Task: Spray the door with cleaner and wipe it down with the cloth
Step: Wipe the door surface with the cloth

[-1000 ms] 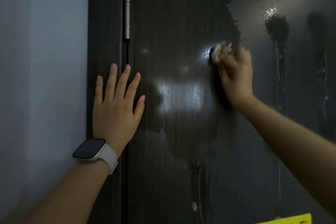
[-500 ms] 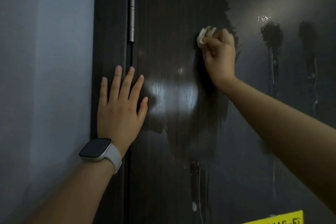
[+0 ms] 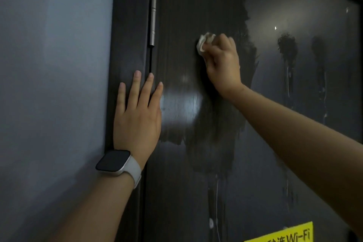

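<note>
Since the earlier frame the right hand [image 3: 223, 63] has carried the cloth [image 3: 205, 44] leftward across the door [image 3: 192, 6] toward the hinge [image 3: 153, 21]; it grips the wad, centre frame. Flat-fingered, the left hand [image 3: 137, 116] braces the frame. Soft and light, the cloth looks best bunched in the fist.

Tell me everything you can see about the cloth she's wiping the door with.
The cloth is a small, pale, off-white wad, crumpled rather than folded, and looks like soft fabric or tissue; which one is not clear. Most of it is hidden inside the right hand, whose fingers curl round it, so only a bunched end pokes out at the upper left of the fist. It is pressed against the dark wood-grain door, to the right of the metal hinge, within the darker, already wiped patch.
</note>
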